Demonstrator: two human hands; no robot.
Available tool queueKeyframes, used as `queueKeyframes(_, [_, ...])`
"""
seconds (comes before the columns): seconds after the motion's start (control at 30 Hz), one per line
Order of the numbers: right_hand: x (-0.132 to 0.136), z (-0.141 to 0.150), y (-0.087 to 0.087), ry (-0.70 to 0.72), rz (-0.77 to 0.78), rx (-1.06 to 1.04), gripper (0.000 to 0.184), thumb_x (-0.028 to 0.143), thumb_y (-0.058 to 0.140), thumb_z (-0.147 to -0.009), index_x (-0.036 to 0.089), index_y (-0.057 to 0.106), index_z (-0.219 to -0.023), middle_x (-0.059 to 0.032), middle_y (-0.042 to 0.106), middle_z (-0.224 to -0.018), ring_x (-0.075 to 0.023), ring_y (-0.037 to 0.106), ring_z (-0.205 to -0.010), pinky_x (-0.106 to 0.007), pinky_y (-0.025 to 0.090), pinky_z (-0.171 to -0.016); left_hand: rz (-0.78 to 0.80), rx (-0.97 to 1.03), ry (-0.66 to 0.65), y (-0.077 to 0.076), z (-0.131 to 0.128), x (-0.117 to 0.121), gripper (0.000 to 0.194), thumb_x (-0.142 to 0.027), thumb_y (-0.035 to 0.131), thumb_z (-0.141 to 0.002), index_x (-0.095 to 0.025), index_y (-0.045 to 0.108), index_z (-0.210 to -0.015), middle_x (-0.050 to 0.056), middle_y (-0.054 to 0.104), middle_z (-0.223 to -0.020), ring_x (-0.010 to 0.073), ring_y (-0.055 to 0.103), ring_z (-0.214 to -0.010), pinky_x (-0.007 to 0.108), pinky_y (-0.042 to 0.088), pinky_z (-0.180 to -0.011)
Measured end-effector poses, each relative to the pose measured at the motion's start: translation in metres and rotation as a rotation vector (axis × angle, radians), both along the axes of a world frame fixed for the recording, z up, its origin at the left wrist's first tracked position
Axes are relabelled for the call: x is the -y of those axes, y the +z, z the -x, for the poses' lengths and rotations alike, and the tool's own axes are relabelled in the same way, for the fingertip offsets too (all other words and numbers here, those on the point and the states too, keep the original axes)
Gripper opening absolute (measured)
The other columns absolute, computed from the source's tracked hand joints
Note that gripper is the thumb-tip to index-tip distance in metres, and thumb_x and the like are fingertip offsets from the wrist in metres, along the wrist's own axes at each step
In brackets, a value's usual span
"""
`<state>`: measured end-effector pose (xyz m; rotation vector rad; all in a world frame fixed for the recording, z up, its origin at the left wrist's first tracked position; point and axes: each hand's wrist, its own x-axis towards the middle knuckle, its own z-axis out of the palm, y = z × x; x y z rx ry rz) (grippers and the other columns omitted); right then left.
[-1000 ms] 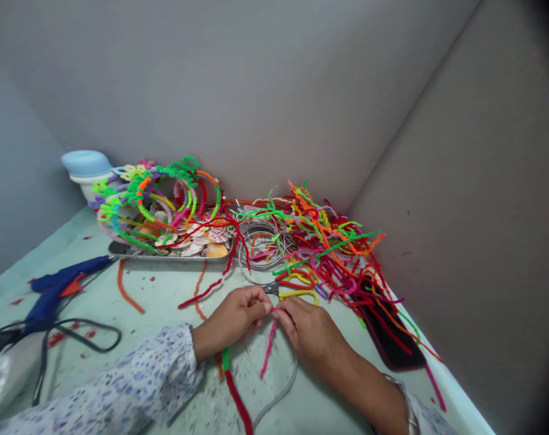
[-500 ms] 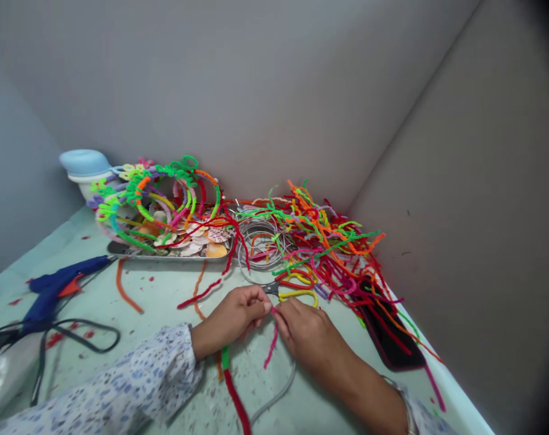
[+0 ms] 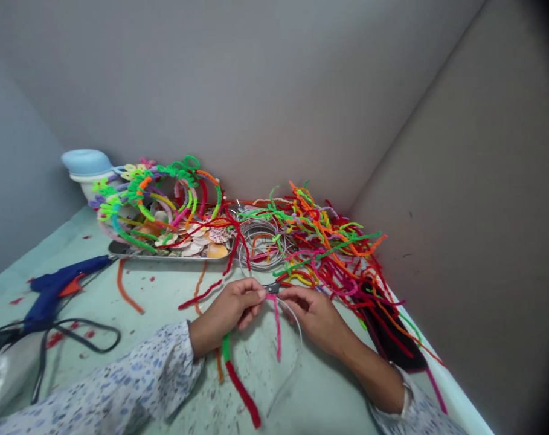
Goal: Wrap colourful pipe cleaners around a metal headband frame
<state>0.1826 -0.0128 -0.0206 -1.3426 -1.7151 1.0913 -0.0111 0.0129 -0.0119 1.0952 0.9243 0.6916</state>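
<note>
Between my hands is a thin headband hoop (image 3: pixel 300 338), bare grey metal on its right side. Green and red fuzzy wrapping (image 3: pixel 242 393) covers its left side. A pink pipe cleaner (image 3: pixel 278 332) goes round the top of the band, one end hanging down. My left hand (image 3: pixel 235 307) is closed, thumb and fingers pinching the band at the pink wrap. On the other side, my right hand (image 3: pixel 317 320) has its fingertips closed at the band just right of the pink; its exact grip is partly hidden. Scissors (image 3: pixel 273 288) lie right behind my fingertips, handles partly covered.
Behind are a metal tray (image 3: pixel 179 258) of shells with finished colourful headbands (image 3: pixel 159 187) on it, a wire coil (image 3: pixel 260 241) and a pipe cleaner heap (image 3: pixel 328 235). A blue glue gun (image 3: pixel 52 290) with a cord lies left; a dark phone (image 3: pixel 396 338) lies right.
Both hands have risen slightly and the right fingers have shifted off the pink pipe cleaner's wrap. The hoop's bare right side and the hanging pink end now show more fully.
</note>
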Motion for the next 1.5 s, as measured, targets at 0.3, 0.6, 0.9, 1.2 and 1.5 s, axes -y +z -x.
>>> queueKeyframes(0.3, [0.002,0.006,-0.003,0.025,-0.139,-0.024,0.023,0.032,0.064,-0.082,0.018,0.066,-0.100,-0.0043,0.064,-0.087,-0.0159,0.060,-0.077,-0.028,0.049,-0.069,0.001,0.011,-0.016,-0.003,0.001,-0.001,0.022,-0.036,0.058,-0.080,-0.016,0.051,-0.074,-0.008,0.047,-0.050,0.0023,0.033,-0.031,0.015,0.022,-0.031])
queueKeyframes(0.6, [0.010,0.009,0.002,-0.010,-0.351,0.167,0.013,0.025,0.059,-0.085,0.020,0.066,-0.094,-0.0021,0.062,-0.076,-0.0147,0.057,-0.067,-0.026,0.045,-0.063,0.019,-0.014,-0.022,0.001,-0.002,0.001,0.023,-0.037,0.060,-0.078,-0.017,0.050,-0.072,-0.009,0.046,-0.049,0.0027,0.033,-0.031,0.016,0.022,-0.031])
queueKeyframes(0.9, [0.010,0.007,0.000,0.065,-0.581,0.329,0.017,0.017,0.050,-0.089,0.019,0.062,-0.100,-0.0060,0.066,-0.087,-0.0165,0.062,-0.080,-0.027,0.049,-0.071,0.016,-0.030,-0.039,0.000,-0.002,0.001,0.023,-0.037,0.060,-0.078,-0.017,0.050,-0.072,-0.009,0.047,-0.050,0.0028,0.033,-0.031,0.016,0.023,-0.031])
queueKeyframes(1.2, [0.010,-0.001,0.012,0.206,-0.781,0.639,0.023,0.011,0.041,-0.092,0.015,0.064,-0.089,-0.0068,0.065,-0.075,-0.0168,0.059,-0.070,-0.027,0.044,-0.062,0.027,-0.065,-0.070,0.001,-0.002,0.000,0.020,-0.034,0.060,-0.076,-0.017,0.052,-0.071,-0.009,0.045,-0.044,0.0035,0.033,-0.030,0.016,0.023,-0.031])
queueKeyframes(1.5, [0.009,-0.012,0.009,0.339,-0.909,0.711,0.025,0.015,0.041,-0.094,0.016,0.063,-0.104,-0.0085,0.067,-0.080,-0.0181,0.061,-0.075,-0.029,0.047,-0.065,0.045,-0.090,-0.166,0.002,0.002,-0.002,0.019,-0.034,0.059,-0.077,-0.017,0.052,-0.071,-0.008,0.048,-0.047,0.0031,0.033,-0.030,0.015,0.025,-0.031])
